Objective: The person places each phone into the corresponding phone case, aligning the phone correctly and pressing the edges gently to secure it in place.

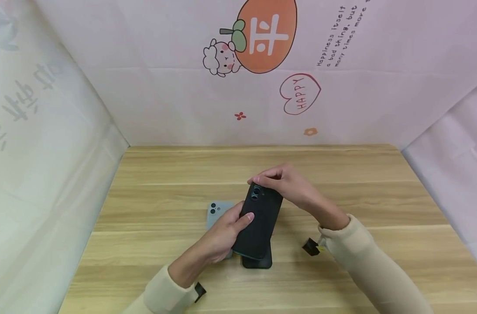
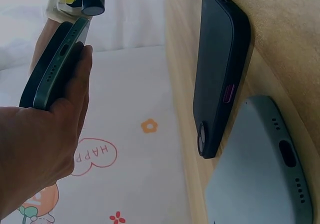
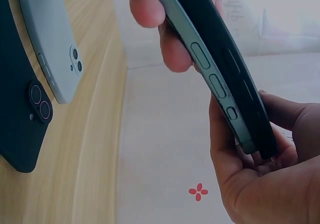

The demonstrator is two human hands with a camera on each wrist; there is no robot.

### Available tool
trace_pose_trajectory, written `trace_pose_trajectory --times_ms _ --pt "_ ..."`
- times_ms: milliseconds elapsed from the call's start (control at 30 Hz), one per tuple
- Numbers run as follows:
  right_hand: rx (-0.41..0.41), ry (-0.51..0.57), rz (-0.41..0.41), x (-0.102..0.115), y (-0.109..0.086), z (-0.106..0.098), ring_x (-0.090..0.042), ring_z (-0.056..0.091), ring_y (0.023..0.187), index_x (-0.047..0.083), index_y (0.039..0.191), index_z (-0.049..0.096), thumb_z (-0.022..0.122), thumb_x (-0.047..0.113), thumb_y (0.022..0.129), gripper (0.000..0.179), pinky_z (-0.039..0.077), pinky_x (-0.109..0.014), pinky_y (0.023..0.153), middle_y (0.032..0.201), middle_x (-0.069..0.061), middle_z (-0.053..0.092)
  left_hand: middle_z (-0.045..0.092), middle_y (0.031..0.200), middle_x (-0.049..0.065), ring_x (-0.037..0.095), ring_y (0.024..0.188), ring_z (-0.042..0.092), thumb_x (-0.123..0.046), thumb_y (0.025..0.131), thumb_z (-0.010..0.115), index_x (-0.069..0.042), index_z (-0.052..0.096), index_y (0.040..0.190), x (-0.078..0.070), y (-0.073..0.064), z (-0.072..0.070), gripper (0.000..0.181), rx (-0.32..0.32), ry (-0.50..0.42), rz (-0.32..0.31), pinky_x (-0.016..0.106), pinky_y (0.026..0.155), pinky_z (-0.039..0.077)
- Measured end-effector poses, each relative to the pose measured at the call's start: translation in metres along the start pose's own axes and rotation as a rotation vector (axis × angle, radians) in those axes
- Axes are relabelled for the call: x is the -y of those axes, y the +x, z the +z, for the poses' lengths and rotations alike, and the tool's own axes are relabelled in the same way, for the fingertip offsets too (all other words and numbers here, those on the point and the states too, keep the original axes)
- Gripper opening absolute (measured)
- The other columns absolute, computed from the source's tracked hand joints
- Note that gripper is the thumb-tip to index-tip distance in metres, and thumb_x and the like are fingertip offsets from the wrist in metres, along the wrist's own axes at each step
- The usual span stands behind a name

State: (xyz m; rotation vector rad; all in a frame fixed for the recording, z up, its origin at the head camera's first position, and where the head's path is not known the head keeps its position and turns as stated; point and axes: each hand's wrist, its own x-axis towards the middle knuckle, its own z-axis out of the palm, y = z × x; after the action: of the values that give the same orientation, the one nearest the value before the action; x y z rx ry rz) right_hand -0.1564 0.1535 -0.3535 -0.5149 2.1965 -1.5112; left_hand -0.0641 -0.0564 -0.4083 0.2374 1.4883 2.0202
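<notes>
Both hands hold a green phone (image 3: 210, 69) with a black phone case (image 1: 259, 222) over its back, raised above the table with its camera end up. In the right wrist view the phone's green side shows beside the case, not covered by it. My left hand (image 1: 220, 235) grips the lower part, thumb across the case's back and fingers underneath. At the camera end my right hand (image 1: 291, 185) pinches the top edge between thumb and fingers. Beneath lie a black phone (image 2: 220, 74) and a pale blue-grey phone (image 2: 260, 174), both backs up.
The wooden table (image 1: 163, 174) meets a printed white cloth (image 1: 183, 109) at the back, with more cloth at both sides. A small black camera piece (image 1: 311, 247) sticks out from the right cuff, another (image 1: 200, 291) from the left.
</notes>
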Motion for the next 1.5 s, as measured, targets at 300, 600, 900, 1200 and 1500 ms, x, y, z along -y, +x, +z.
trace_pose_trajectory --times_ms 300,600,900,1200,1500 --pt "-0.022 -0.004 -0.002 -0.001 0.000 0.001 -0.020 0.076 0.100 0.001 0.112 0.082 0.073 0.015 0.102 0.019 0.061 -0.029 0.083 0.107 -0.008 0.081 0.063 0.139 0.023 0.032 0.121 0.069 -0.008 0.115 0.039 0.000 0.037 0.155 -0.002 -0.001 0.001 0.041 -0.002 -0.005 -0.008 0.045 0.098 0.060" --pt "-0.077 0.015 -0.038 -0.002 0.000 0.006 -0.018 0.077 0.088 -0.002 0.112 0.081 0.076 0.011 0.099 0.019 0.063 -0.029 0.074 0.101 -0.009 0.082 0.064 0.137 0.024 0.032 0.117 0.071 -0.003 0.113 0.043 0.000 0.039 0.153 -0.003 -0.001 0.002 0.040 -0.013 -0.021 0.006 0.046 0.096 0.061" --pt "-0.087 0.046 -0.001 -0.008 -0.002 0.001 -0.022 0.076 0.083 -0.001 0.115 0.079 0.074 0.017 0.101 0.023 0.064 -0.033 0.077 0.096 -0.009 0.081 0.063 0.141 0.023 0.033 0.123 0.069 -0.004 0.113 0.046 -0.003 0.038 0.156 -0.006 -0.002 -0.002 0.044 -0.050 -0.020 0.032 0.045 0.099 0.060" --pt "-0.079 0.103 0.043 -0.012 -0.009 -0.007 -0.027 0.079 0.084 -0.008 0.121 0.074 0.075 0.014 0.100 0.030 0.066 -0.040 0.081 0.101 -0.016 0.080 0.060 0.145 0.025 0.036 0.129 0.065 -0.003 0.112 0.046 -0.004 0.036 0.158 -0.008 -0.003 -0.007 0.047 -0.099 -0.050 0.062 0.047 0.103 0.057" --pt "-0.105 0.163 0.067 -0.011 -0.012 -0.005 -0.027 0.080 0.080 -0.013 0.117 0.073 0.078 0.010 0.097 0.031 0.065 -0.046 0.078 0.097 -0.017 0.080 0.061 0.145 0.025 0.035 0.129 0.065 -0.002 0.112 0.047 -0.004 0.036 0.158 -0.008 -0.003 -0.004 0.047 -0.107 -0.059 0.072 0.046 0.102 0.058"
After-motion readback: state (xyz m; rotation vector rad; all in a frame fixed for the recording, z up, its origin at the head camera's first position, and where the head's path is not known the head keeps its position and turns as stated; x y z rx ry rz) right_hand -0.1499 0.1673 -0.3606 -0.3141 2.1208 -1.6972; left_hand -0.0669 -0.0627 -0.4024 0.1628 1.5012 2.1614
